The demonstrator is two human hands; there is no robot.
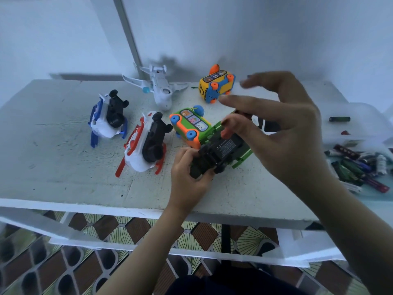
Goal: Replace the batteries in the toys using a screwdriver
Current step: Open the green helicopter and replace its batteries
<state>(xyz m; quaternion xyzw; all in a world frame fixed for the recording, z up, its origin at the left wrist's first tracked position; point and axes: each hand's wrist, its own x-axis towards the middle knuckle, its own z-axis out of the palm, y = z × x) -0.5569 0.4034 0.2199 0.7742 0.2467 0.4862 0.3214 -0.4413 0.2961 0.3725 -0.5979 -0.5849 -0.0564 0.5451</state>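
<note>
Green toy vehicle point(227, 145) lies belly-up on the table point(63, 167), long axis running near-left to far-right. The left hand point(187, 177) grips its near end, fingers curled round the black wheel block. The right hand point(282, 133) is above the far half, fingers spread and holding nothing, thumb tip at the black labelled panel (probably the battery cover), so it's nearer that panel.

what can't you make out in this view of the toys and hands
Head view:
- green toy underside: partly covered by the right hand; lid or screw cannot be told.
- print on its black panel: too small to read.
- batteries at the right: blurred, pile cut by the frame edge.
</note>
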